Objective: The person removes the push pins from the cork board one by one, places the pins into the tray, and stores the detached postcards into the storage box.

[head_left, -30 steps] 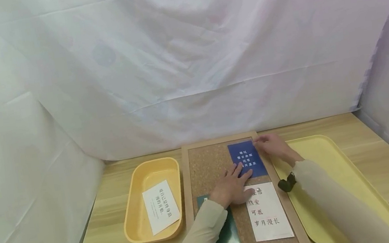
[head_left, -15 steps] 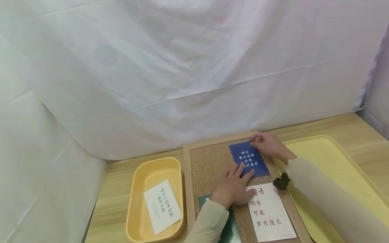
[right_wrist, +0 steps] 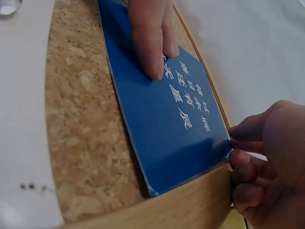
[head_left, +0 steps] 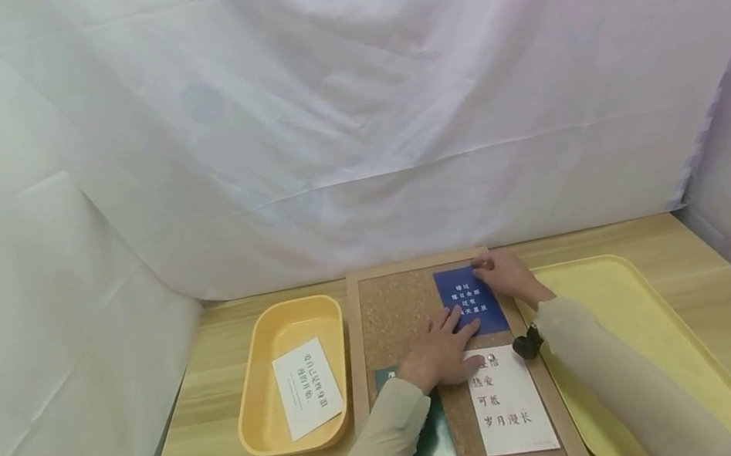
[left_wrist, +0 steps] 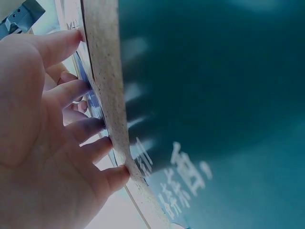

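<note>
Blue card (head_left: 470,300), centre of the head view, flat on the cork board (head_left: 391,310), long axis running up the frame. Pressed at its lower left by the straight fingers (right_wrist: 151,45) of the left hand (head_left: 440,350); pinched at its upper right corner by the curled fingertips (right_wrist: 240,143) of the right hand (head_left: 509,278). Below it, a white card (head_left: 511,402); lower left, a green card (head_left: 430,437). Yellow trays (head_left: 641,345) either side.

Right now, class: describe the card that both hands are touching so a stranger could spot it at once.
Start at the framed cork board lying between the two yellow trays. The blue card lies in its far right corner, with the left hand pressing its near edge and the right hand at its far corner. Of the three cards on the board, it alone is bright blue with white lettering.
</note>
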The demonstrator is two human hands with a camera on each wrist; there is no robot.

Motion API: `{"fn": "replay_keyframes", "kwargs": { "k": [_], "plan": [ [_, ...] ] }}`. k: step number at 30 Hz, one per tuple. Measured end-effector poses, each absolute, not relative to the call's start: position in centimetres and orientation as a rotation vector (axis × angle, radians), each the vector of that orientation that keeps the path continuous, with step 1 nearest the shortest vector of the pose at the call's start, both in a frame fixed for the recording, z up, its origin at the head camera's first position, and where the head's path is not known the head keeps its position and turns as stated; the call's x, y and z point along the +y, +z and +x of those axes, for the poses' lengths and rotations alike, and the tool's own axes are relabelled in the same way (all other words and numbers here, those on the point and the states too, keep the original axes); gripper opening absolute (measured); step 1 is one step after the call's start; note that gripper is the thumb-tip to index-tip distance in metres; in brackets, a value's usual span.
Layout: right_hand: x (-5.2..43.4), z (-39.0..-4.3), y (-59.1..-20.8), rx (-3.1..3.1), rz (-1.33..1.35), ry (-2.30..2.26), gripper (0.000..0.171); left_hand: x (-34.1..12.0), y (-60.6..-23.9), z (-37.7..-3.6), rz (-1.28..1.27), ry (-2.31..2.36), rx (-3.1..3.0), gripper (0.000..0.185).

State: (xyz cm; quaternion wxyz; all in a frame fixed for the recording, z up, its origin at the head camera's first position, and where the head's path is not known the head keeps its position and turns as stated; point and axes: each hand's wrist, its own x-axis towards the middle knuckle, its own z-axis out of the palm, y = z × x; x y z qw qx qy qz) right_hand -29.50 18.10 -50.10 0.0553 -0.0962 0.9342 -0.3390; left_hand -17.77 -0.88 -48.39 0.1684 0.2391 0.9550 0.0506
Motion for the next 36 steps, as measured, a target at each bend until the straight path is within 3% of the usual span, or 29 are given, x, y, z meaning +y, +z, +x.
{"fn": "replay_keyframes", "kwargs": {
  "k": [23, 36],
  "plan": [
    [19.1, -30.5, -49.8, 2.72, -0.208, -1.098, 0.021, -0.9, -48.3, -17.7, 0.751, 0.177, 2.744, 0.06],
    [19.7, -29.9, -50.1, 2.641, -0.237, -1.316, 0.043, -1.1, -48.6, -18.0, 0.763, 0.275, 2.72, 0.058]
  ]
}}
